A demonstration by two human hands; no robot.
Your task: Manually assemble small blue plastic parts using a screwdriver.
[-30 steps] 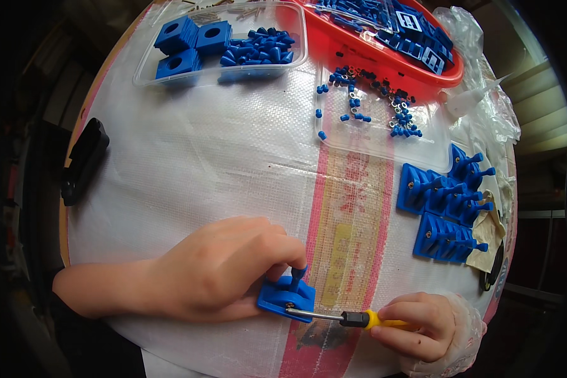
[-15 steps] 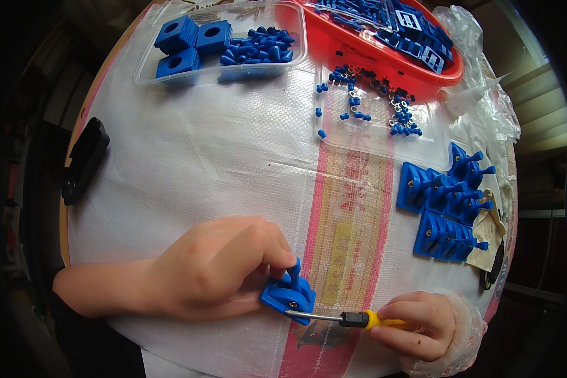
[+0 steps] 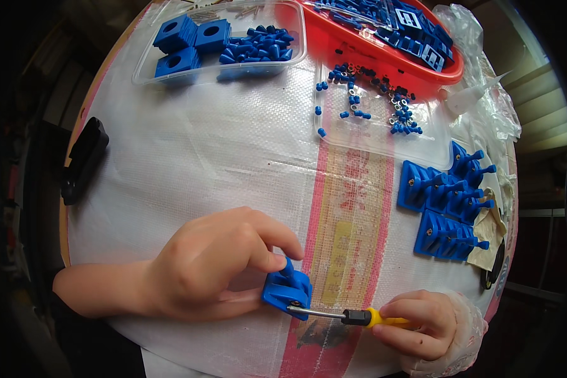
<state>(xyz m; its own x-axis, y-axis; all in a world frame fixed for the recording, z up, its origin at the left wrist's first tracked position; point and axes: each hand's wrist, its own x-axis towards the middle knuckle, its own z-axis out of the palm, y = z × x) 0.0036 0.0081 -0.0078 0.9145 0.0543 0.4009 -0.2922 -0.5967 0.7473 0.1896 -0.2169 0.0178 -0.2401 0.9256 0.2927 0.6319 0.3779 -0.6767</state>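
My left hand (image 3: pixel 208 268) is closed on a blue plastic toggle-lever piece (image 3: pixel 288 295), a square base with a short knobbed lever standing up from it. A finger or the thumb touches the lever's knob, while the index finger is raised off it. In my right hand (image 3: pixel 422 324) is a screwdriver (image 3: pixel 357 317) with a yellow and black handle, held nearly level. Its metal tip reaches the small screw at the front of the piece; whether it sits in the slot I cannot tell.
Several similar blue lever pieces (image 3: pixel 444 195) stand in rows at the right. A clear tub (image 3: pixel 141 74) with blue square plates and cones is at the back left. A clear tray (image 3: pixel 371 148) of small parts lies by a red basin (image 3: pixel 450 77). A black object (image 3: pixel 87 157) lies far left.
My left index finger has lifted off the lever, which now leans slightly left. The piece has turned a little, and the screwdriver tip has shifted slightly up with it.
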